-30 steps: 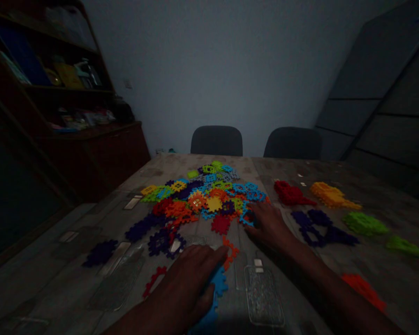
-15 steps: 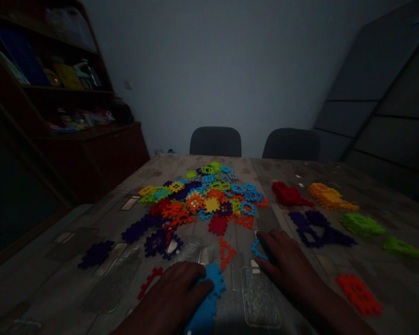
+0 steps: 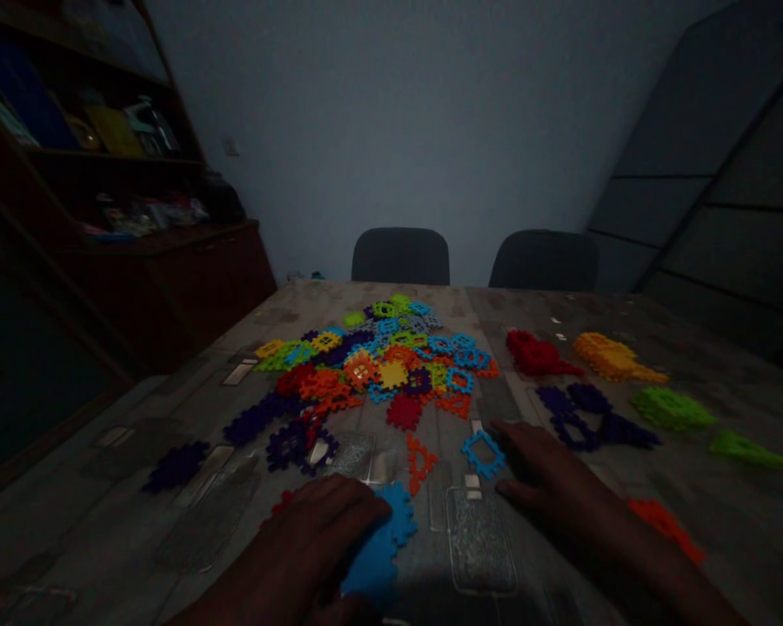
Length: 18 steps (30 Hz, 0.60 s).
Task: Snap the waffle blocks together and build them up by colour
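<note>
A: Item one, the left hand (image 3: 323, 526)?
B: Laid over solid blue toothed pieces (image 3: 373, 556) at the near part of the tabletop (image 3: 731, 548). Whether they are grasped cannot be told; the finger undersides are hidden.
A: Item two, the right hand (image 3: 548, 474)?
B: Grip released, nothing held. Fingers and thumb are parted just beside a blue frame piece (image 3: 491, 470), which is laid flat.
A: Fault to be noted there?
B: The frame could be nudged away or missed, since it is thin, light-looking and dimly lit.
A: And on the left?
B: The blue pieces could be slid askew if pressed unevenly. A red piece (image 3: 282, 501), partly covered by that hand, could be dragged along.
A: Other hazards?
B: An orange piece (image 3: 666, 527) is partly hidden by the right forearm and could be brushed by the sleeve-side reach. An orange triangular piece (image 3: 412, 465), set between the hands, could be knocked by either.
</note>
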Each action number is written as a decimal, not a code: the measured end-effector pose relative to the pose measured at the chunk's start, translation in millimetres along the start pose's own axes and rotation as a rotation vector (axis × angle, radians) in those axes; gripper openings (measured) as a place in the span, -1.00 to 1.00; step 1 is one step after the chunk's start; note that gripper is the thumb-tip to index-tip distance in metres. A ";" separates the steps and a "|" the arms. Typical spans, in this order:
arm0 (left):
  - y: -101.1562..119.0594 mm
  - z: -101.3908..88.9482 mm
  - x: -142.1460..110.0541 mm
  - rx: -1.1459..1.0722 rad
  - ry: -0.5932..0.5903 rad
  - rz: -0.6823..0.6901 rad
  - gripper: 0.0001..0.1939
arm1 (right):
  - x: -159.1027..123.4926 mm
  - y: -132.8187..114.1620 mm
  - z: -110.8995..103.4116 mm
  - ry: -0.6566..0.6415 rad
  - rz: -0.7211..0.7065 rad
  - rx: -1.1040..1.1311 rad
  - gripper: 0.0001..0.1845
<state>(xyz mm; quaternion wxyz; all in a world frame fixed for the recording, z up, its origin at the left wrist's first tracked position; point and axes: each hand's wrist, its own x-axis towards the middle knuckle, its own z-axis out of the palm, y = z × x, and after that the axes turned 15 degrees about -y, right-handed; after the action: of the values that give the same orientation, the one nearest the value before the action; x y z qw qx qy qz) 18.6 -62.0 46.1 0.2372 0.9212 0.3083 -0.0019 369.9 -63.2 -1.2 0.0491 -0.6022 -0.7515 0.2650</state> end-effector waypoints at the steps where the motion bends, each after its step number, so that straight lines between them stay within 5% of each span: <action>1: 0.6 -0.2 -1.4 0.003 -0.032 0.007 -0.42 | -0.1 2.1 1.5 0.009 -0.005 -0.013 -0.28; 13: -5.9 4.9 3.0 -0.080 -0.075 0.078 -0.38 | 10.4 0.0 9.2 0.034 -0.195 -0.061 -0.42; 18: 0.4 5.0 9.9 -0.068 -0.101 0.106 -0.51 | 12.7 -5.2 8.6 0.073 -0.124 -0.123 -0.45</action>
<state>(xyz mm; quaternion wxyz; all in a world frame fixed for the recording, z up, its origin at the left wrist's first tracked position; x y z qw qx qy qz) 27.6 -58.9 40.3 0.2835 0.9263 0.2468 -0.0255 358.5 -55.0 -9.3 0.0558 -0.5658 -0.7998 0.1927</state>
